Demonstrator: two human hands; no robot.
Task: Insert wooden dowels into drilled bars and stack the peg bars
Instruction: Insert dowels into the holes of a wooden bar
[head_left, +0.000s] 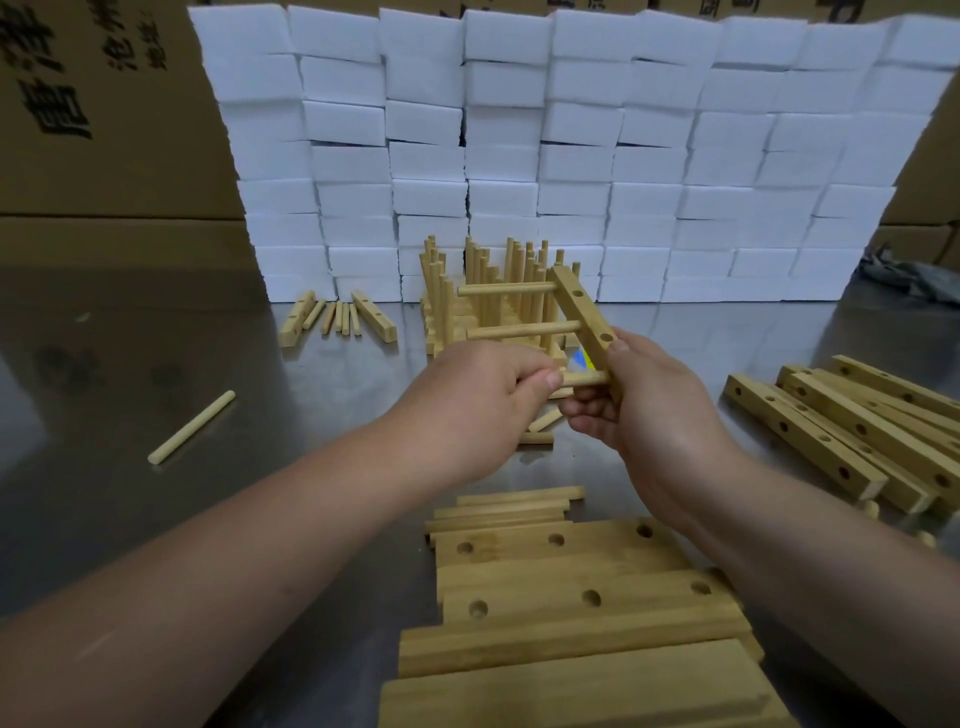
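Observation:
My right hand (644, 410) grips a drilled wooden bar (579, 306) held above the table, tilted away from me. Two dowels (519, 332) stick out of the bar to the left. My left hand (493, 389) pinches a third dowel (584, 378) whose end sits at the bar's lowest hole. Behind the hands stands a stack of finished peg bars (488, 291) with dowels pointing up.
Drilled bars lie in a pile at the right (852, 431) and in front of me (571, 587). A loose dowel (191, 427) lies at the left. A few bars and dowels (337, 317) lie by the wall of white foam blocks (571, 156). Cardboard boxes stand behind.

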